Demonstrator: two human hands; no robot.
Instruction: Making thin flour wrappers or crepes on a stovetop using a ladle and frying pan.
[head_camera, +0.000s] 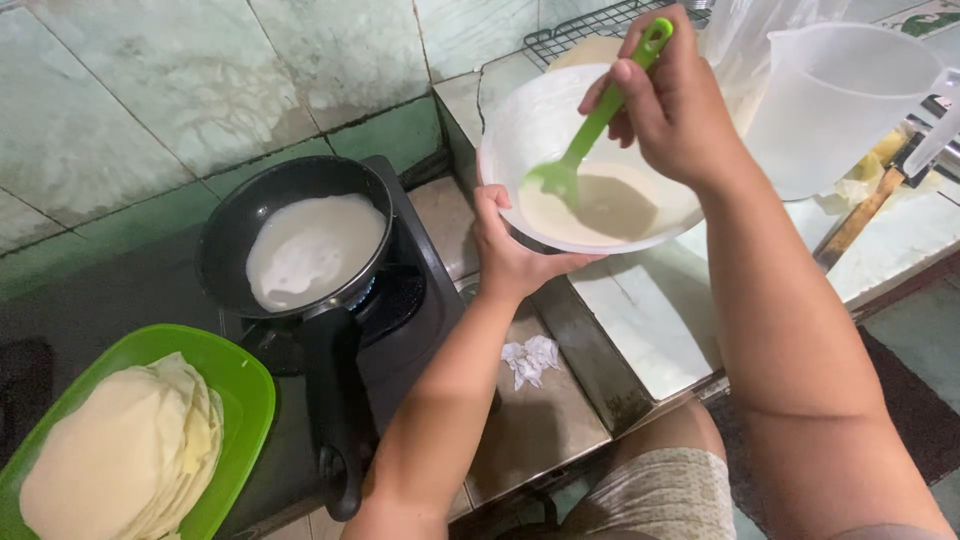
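My left hand (510, 250) grips the near rim of a white bowl (520, 125) that holds pale batter (605, 205), tilting it above the counter. My right hand (670, 100) holds a green ladle (600, 120) by its handle, with the scoop dipped at the batter's edge. To the left, a black frying pan (225, 235) sits on a lit gas stove (415, 300) with a thin white crepe (312, 250) spread inside it. Its handle points toward me.
A green plate (245, 385) with a stack of cooked crepes (125, 455) sits at the lower left. A clear plastic jug (835, 100) stands at the right, near a wire rack (585, 25) and a wooden-handled tool (855, 220). A crumpled tissue (530, 358) lies on the tiled counter.
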